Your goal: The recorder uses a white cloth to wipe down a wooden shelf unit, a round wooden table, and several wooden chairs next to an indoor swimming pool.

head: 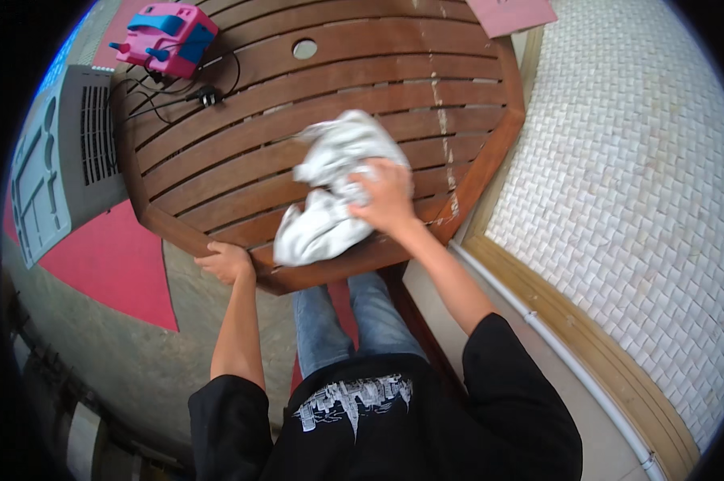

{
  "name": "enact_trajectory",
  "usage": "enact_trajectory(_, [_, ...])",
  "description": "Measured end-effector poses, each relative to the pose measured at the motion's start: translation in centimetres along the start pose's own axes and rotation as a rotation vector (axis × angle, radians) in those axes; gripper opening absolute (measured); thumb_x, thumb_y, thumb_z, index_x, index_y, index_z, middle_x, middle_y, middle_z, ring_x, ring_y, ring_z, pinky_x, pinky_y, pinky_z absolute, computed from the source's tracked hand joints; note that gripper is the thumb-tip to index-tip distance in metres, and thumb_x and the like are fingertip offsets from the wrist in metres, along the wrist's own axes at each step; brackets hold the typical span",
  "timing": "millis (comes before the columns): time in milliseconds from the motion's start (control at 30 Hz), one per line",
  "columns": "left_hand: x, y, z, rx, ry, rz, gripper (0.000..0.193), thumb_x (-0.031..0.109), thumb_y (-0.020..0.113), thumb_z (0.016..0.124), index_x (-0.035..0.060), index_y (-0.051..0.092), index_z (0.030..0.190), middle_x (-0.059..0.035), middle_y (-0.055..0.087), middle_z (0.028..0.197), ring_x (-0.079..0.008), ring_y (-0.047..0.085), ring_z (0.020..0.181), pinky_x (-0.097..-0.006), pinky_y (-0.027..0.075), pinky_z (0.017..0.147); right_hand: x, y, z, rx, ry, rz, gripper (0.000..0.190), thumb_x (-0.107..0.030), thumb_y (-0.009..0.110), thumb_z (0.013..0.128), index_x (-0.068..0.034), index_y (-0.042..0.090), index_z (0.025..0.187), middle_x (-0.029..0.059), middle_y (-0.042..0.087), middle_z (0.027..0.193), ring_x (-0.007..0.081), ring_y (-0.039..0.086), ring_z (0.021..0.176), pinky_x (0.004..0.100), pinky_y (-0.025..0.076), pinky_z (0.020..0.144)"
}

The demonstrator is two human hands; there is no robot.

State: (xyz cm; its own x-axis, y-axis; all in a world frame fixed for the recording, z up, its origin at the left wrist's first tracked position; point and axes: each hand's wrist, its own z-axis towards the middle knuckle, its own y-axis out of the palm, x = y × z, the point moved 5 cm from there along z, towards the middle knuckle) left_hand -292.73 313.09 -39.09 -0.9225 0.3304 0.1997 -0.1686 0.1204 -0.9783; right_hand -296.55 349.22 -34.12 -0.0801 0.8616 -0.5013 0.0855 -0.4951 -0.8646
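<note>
A crumpled white cloth [323,225] lies on the slatted wooden table [230,162] close to its near edge. My right hand [386,195] grips the cloth from above, its fingers sunk into the folds; hand and cloth are slightly blurred. At the table's near left rim, my left hand [228,263] holds the wooden edge, with part of its fingers hidden from view. Pale scuff marks run along the slats to the right of the cloth.
A pink and blue electric balloon pump [169,39] stands at the far left of the table. Its black cord and plug [207,96] trail beside it. A round hole [305,49] pierces the tabletop. Pink sheet [512,13] overlaps the far right edge; a white textured wall [626,180] rises at right.
</note>
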Motion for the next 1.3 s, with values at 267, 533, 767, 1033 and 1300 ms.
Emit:
enact_trajectory(267, [1.1, 0.2, -0.4, -0.087, 0.000, -0.057, 0.058, 0.039, 0.042, 0.096, 0.0069, 0.031, 0.144, -0.0201, 0.054, 0.126, -0.0418, 0.057, 0.109, -0.0528, 0.047, 0.087, 21.7, -9.2, -2.1, 0.381, 0.699, -0.333, 0.050, -0.035, 0.074, 0.067, -0.017, 0.064, 0.112, 0.0138, 0.045, 0.137, 0.0378, 0.039, 0.127, 0.0509, 0.031, 0.107])
enact_trajectory(533, [-2.4, -1.1, 0.5, -0.055, -0.058, -0.081, 0.057, 0.035, 0.042, 0.096, 0.0076, 0.029, 0.145, -0.0198, 0.053, 0.126, -0.0399, 0.056, 0.110, -0.0522, 0.047, 0.087, -4.1, 4.1, 0.1, 0.175, 0.430, -0.129, 0.074, -0.046, 0.063, 0.083, -0.011, 0.039, 0.144, 0.0289, 0.018, 0.148, 0.0493, 0.012, 0.137, 0.0654, 0.012, 0.107])
enact_trajectory(767, [1.7, -1.6, -0.9, -0.165, -0.078, -0.041, 0.057, 0.036, 0.046, 0.096, 0.0106, 0.031, 0.145, -0.0178, 0.054, 0.124, -0.0379, 0.060, 0.103, -0.0500, 0.049, 0.083, -22.4, 11.8, 7.3, -0.133, 0.169, 0.103, 0.091, -0.053, 0.075, 0.066, -0.014, 0.042, 0.141, 0.0299, 0.015, 0.151, 0.0529, 0.004, 0.139, 0.0694, 0.009, 0.107])
enact_trajectory(1033, [0.6, -1.6, 0.3, -0.003, -0.001, -0.107, 0.059, 0.033, 0.046, 0.093, 0.0026, 0.032, 0.142, -0.0225, 0.055, 0.123, -0.0425, 0.058, 0.105, -0.0515, 0.046, 0.087, -9.3, 4.1, 6.0, 0.245, -0.193, 0.050, 0.030, -0.021, 0.068, 0.072, -0.004, 0.061, 0.096, 0.0179, 0.057, 0.104, 0.0369, 0.053, 0.104, 0.0490, 0.040, 0.091])
enact_trajectory(1300, [0.2, -0.8, 0.3, -0.027, 0.026, -0.114, 0.059, 0.033, 0.046, 0.094, 0.0015, 0.031, 0.142, -0.0229, 0.052, 0.125, -0.0426, 0.056, 0.107, -0.0514, 0.046, 0.086, 18.7, -12.9, 0.5, 0.100, 0.282, -0.402, 0.115, -0.052, 0.086, 0.050, -0.004, 0.037, 0.143, 0.0316, 0.007, 0.153, 0.0472, 0.013, 0.141, 0.0548, 0.018, 0.114])
